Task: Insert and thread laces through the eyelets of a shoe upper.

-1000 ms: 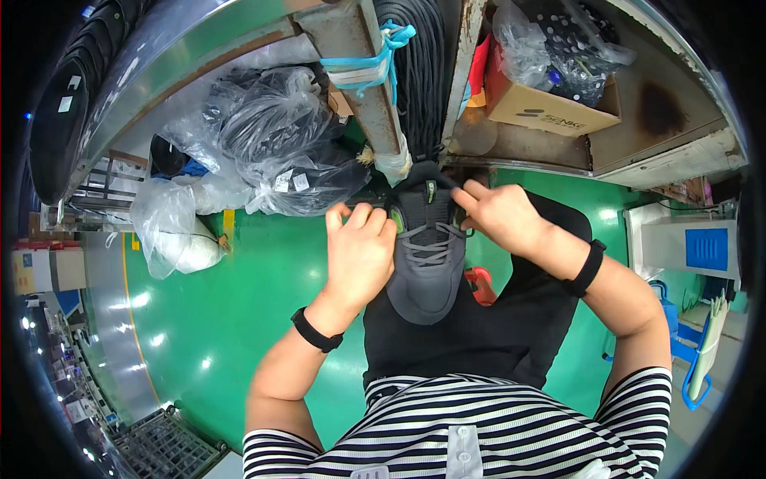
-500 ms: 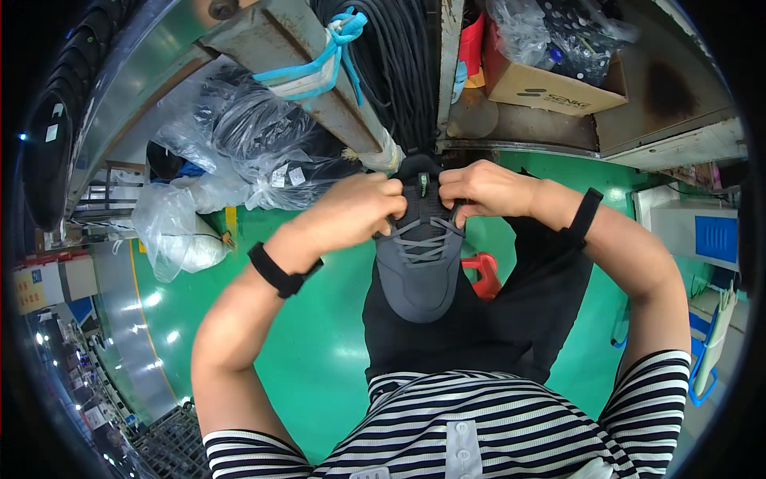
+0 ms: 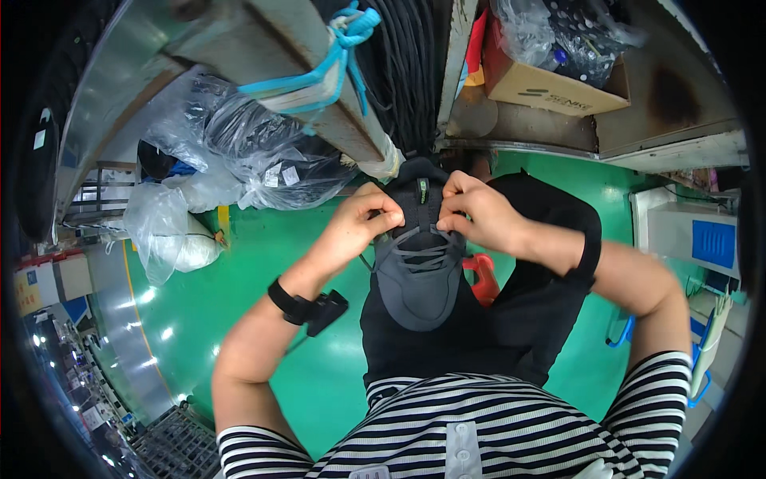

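Note:
A dark grey lace-up shoe (image 3: 417, 294) rests over my black-trousered lap, its toe toward me and its collar away. Grey shoelace (image 3: 423, 257) crosses its front below the padded tongue (image 3: 423, 191), which bears a small green-and-white label. At the shoe's left edge, the thumb and forefinger of my left hand (image 3: 359, 223) are pinched together near the upper eyelets. A thin dark lace end hangs just below that hand. Opposite, my right hand (image 3: 483, 214) pinches the lace by the top eyelets. What lies between the fingertips is mostly hidden.
A metal post tied with blue cord (image 3: 323, 84) stands close ahead on the left, beside bundled black cords (image 3: 403, 80). Plastic-wrapped bundles (image 3: 275, 152) lie at left. A cardboard box (image 3: 554, 88) sits on a shelf ahead right. Something red (image 3: 483, 279) is beside the shoe.
My left hand has turned, its fingertips now pinched at the upper eyelets. The right hand has shifted inward toward the top of the lacing. The shoe has dropped slightly toward me.

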{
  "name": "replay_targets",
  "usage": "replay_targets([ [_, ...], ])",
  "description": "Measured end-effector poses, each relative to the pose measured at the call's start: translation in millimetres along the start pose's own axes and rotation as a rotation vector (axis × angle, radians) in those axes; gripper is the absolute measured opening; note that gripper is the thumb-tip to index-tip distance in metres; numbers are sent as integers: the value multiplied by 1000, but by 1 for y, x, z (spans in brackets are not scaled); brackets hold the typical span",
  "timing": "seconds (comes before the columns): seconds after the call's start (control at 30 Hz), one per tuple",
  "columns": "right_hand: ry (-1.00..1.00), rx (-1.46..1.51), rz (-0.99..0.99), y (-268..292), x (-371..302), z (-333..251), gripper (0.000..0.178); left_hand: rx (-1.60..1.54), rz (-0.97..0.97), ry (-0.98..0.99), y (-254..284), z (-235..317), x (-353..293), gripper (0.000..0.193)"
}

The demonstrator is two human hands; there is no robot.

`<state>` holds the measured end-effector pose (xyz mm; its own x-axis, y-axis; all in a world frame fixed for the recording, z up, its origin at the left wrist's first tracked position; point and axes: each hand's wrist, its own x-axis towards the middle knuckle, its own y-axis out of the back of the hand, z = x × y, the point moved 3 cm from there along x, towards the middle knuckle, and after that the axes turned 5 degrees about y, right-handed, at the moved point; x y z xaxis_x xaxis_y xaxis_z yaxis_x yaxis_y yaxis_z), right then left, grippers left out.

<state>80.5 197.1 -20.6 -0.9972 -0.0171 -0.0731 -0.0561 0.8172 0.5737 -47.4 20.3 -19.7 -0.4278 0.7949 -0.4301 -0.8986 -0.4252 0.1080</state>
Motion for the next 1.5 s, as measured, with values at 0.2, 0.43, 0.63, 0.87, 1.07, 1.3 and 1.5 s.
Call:
replay_targets([
  [0.2, 251, 479, 386, -8, -24, -77, 11, 99, 318, -466, -28, 51, -51, 5],
  [0.43, 269, 1367, 188, -18, -35, -71, 12, -366, 314, -283, -77, 22, -75, 44],
  [0.63, -62, 1155, 597, 28, -67, -28, 44, -335, 375, -339, -52, 19, -62, 27],
  [0.87, -379, 841, 536, 55, -133, 37, 25, -338, 927, -77, 92, -79, -104, 17],
  [1.07, -224, -57, 496, -3, -65, -7, 15, 455, 725, -381, -5, -14, -53, 10],
  [1.3, -356, 15, 369, -2, -49, -7, 17, 231, 692, -274, -29, -2, -49, 7],
  [1.5, -404, 253, 194, -6, -41, 12, 16, 127, 712, -252, -24, -12, -53, 6],
])
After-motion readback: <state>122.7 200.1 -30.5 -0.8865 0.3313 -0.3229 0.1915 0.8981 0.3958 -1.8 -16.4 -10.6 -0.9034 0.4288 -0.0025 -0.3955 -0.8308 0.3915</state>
